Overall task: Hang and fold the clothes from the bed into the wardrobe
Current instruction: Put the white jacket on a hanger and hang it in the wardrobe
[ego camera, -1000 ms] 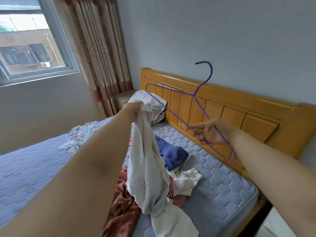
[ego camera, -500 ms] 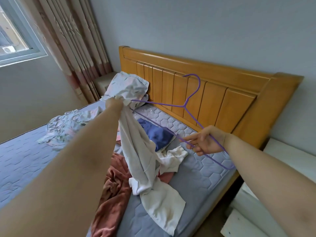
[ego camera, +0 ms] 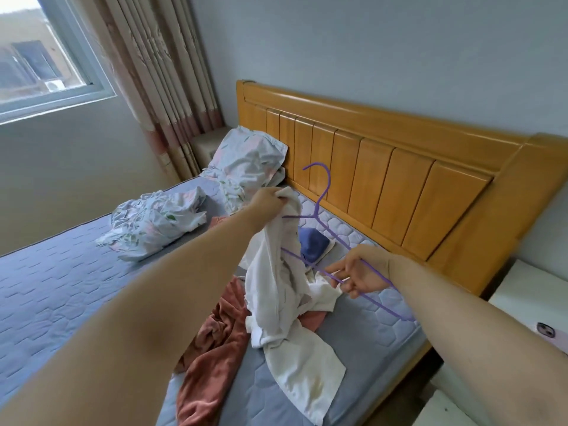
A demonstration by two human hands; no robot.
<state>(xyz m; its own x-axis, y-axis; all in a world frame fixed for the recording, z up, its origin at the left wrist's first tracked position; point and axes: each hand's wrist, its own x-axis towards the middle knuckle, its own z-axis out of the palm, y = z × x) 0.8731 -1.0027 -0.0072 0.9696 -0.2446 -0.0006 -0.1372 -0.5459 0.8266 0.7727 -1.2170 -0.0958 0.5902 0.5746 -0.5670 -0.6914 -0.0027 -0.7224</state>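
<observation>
My left hand (ego camera: pixel 266 200) grips the top of a white garment (ego camera: pixel 278 290) and holds it up over the bed; its lower part trails onto the mattress (ego camera: pixel 61 290). My right hand (ego camera: pixel 359 272) holds the lower bar of a purple wire hanger (ego camera: pixel 322 210), whose left end reaches into the white garment just below my left hand. On the mattress lie a rust-red cloth (ego camera: pixel 212 358), a blue garment (ego camera: pixel 313 244) and another white piece (ego camera: pixel 322 295), partly hidden by the hanging garment.
A wooden headboard (ego camera: pixel 384 167) stands behind the clothes. A floral pillow (ego camera: pixel 246 161) leans on it, with crumpled floral bedding (ego camera: pixel 153 222) to the left. A white bedside table (ego camera: pixel 528 299) with a phone (ego camera: pixel 547 330) is at right. Curtains (ego camera: pixel 159 72) and a window (ego camera: pixel 40 56) are at back left.
The hanger has dropped and moved left, its end now against the white garment. My left hand has lowered the garment a little. The view has shifted.
</observation>
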